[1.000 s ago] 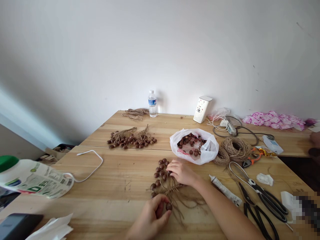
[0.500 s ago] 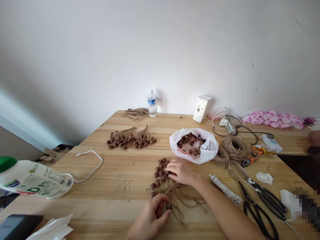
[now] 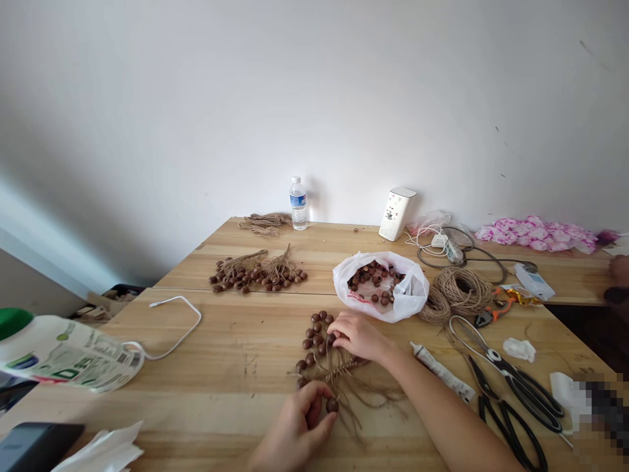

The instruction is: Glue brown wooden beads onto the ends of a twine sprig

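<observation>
My left hand (image 3: 299,426) pinches a round brown nut (image 3: 332,405) between thumb and fingers at the near edge of the wooden table (image 3: 236,341). My right hand (image 3: 358,335) rests with curled fingers on a cluster of brown nuts tied to jute strings (image 3: 317,344). The strings (image 3: 354,387) trail loose between the two hands. What the right fingertips grip is hidden under them.
A white bag of nuts (image 3: 381,286) lies beyond my right hand. Finished nut bundles (image 3: 255,275) lie at the back left. Twine coils (image 3: 459,292), scissors (image 3: 511,387), a glue tube (image 3: 442,373), a water bottle (image 3: 297,203), a white cable (image 3: 171,328) and a plastic jug (image 3: 63,354) surround the work area.
</observation>
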Demonstrator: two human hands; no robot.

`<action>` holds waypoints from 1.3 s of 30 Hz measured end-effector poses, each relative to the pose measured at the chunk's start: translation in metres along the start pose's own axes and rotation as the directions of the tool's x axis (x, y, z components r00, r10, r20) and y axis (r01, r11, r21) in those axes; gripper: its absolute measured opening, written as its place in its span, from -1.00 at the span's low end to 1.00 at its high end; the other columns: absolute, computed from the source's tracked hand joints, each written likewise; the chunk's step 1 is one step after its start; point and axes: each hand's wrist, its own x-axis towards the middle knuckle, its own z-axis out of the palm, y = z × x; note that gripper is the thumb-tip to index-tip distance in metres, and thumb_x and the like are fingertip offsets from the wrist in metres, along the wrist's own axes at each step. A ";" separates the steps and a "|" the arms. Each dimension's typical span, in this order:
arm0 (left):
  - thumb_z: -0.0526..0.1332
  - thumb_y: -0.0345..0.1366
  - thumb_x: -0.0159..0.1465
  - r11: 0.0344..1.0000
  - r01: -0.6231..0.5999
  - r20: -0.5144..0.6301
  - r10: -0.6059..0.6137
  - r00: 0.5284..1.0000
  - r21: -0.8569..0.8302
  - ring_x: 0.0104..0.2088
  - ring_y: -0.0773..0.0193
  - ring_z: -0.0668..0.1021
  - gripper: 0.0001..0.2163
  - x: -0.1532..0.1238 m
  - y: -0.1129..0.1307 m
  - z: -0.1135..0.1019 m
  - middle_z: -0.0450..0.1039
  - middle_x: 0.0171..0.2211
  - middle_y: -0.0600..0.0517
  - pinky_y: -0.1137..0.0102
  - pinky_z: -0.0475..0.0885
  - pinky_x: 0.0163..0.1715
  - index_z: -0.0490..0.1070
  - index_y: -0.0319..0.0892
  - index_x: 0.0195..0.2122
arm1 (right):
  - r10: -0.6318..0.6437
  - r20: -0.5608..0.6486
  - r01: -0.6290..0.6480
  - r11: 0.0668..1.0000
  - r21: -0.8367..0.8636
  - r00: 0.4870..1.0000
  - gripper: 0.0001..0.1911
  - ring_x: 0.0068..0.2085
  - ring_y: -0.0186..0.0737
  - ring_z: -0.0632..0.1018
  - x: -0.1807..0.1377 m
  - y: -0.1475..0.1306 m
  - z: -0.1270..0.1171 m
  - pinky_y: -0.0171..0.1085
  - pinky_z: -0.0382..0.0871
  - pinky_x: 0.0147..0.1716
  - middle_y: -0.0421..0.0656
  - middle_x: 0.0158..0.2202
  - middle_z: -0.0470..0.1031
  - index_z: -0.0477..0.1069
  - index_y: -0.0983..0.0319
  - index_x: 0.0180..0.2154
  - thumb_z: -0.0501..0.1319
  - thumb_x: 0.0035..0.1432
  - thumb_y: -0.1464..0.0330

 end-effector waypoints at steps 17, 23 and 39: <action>0.14 -0.31 0.16 1.000 -0.019 -0.004 0.019 1.000 0.002 -0.55 0.36 0.16 -0.86 0.000 0.000 0.000 0.01 -0.60 0.22 0.47 0.10 -0.55 0.35 -0.22 -0.27 | 0.020 -0.127 -0.024 0.999 -0.027 0.992 -0.69 -0.41 -0.22 0.40 -0.002 0.000 -0.001 -0.27 0.31 -0.36 -0.13 -0.53 0.38 0.41 0.28 -0.48 0.02 0.28 0.40; 0.14 -0.31 0.17 1.000 -0.022 -0.006 0.022 1.000 -0.005 -0.54 0.36 0.16 -0.87 0.000 -0.002 0.000 0.01 -0.60 0.21 0.47 0.10 -0.54 0.35 -0.21 -0.27 | -0.047 -0.103 0.041 0.997 -0.060 0.994 -0.77 -0.17 -0.16 0.41 -0.001 -0.005 -0.002 -0.21 0.31 -0.13 -0.07 -0.20 0.43 0.43 0.26 -0.18 0.15 0.08 0.51; 0.13 -0.30 0.17 0.999 -0.016 0.006 0.016 1.000 0.029 -0.53 0.35 0.16 -0.85 0.002 -0.001 0.000 0.02 -0.59 0.21 0.46 0.11 -0.53 0.35 -0.22 -0.25 | -0.052 -0.043 0.046 0.989 -0.138 0.998 -0.83 -0.16 -0.14 0.37 -0.001 -0.005 0.002 -0.18 0.25 -0.09 -0.11 -0.21 0.37 0.38 0.23 -0.31 0.22 -0.04 0.47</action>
